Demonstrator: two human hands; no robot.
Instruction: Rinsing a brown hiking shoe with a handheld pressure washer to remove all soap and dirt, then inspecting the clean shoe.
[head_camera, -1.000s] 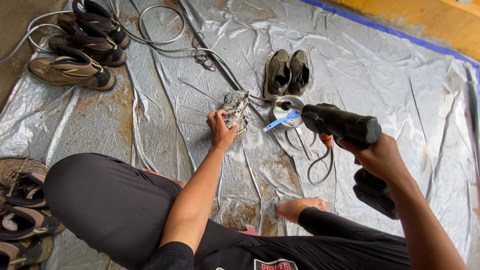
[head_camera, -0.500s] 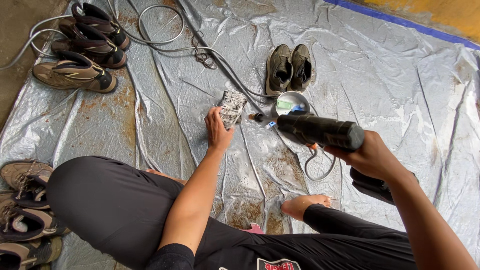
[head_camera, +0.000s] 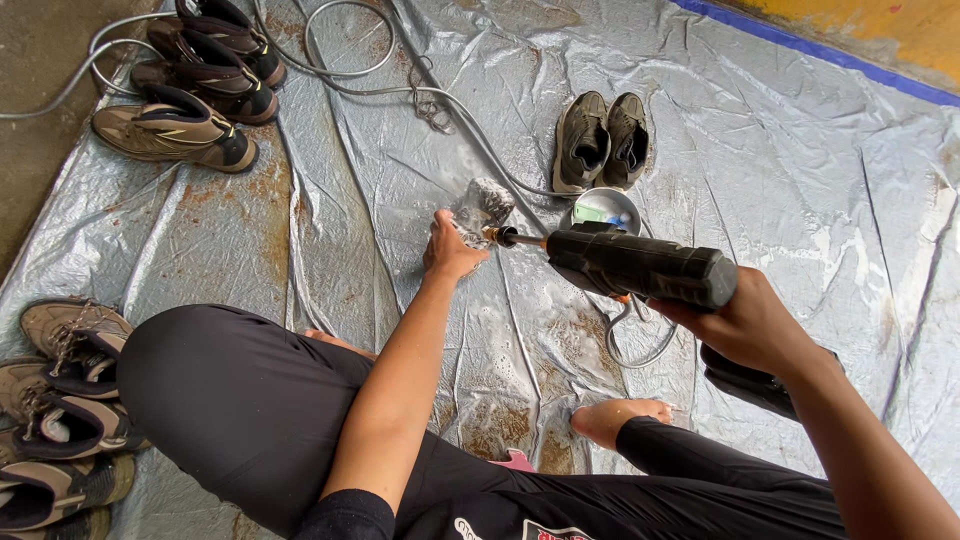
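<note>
left hand (head_camera: 452, 248) gripping soapy shoe (head_camera: 482, 207), right hand (head_camera: 748, 325) holding drill (head_camera: 640, 267)

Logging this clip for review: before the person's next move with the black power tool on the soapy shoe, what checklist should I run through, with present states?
1. Left hand pins the wet, soapy shoe to the silver plastic sheet: ok.
2. Right hand grips the black cordless power tool: ok.
3. Tool tip at the shoe: ok.
4. Left fingers away from the tip: not ok, very close.
5. Small metal bowl away from the tool: cannot tell.
6. Tool spinning: cannot tell.
</note>
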